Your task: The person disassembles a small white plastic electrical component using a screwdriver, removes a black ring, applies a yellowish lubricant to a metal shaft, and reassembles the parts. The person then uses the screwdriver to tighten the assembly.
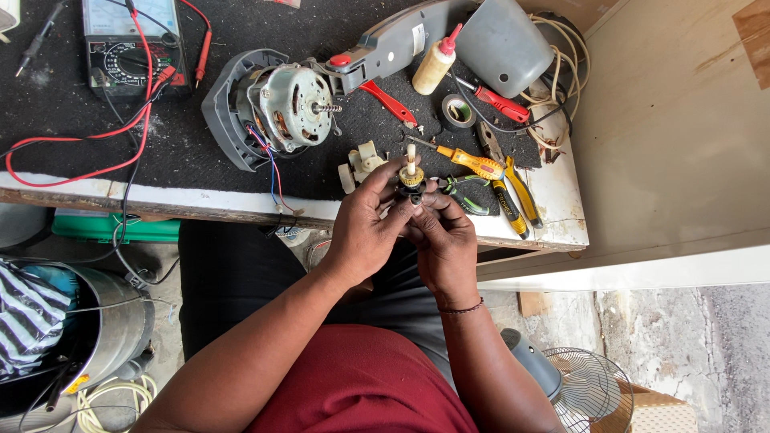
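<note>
Gear part (411, 176), a small black piece with a brass ring and a pale shaft pointing up, sat at the frame's centre, pinched between both hands. Left hand (365, 232) gripped it from the left, fingers closed around it; right hand (445, 240) clasped it from below right. Motor (289, 104) lay upper left of it.

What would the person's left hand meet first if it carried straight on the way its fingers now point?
Probably the cream plastic part lying on the bench just beyond the left hand, though depth is unclear.
</note>
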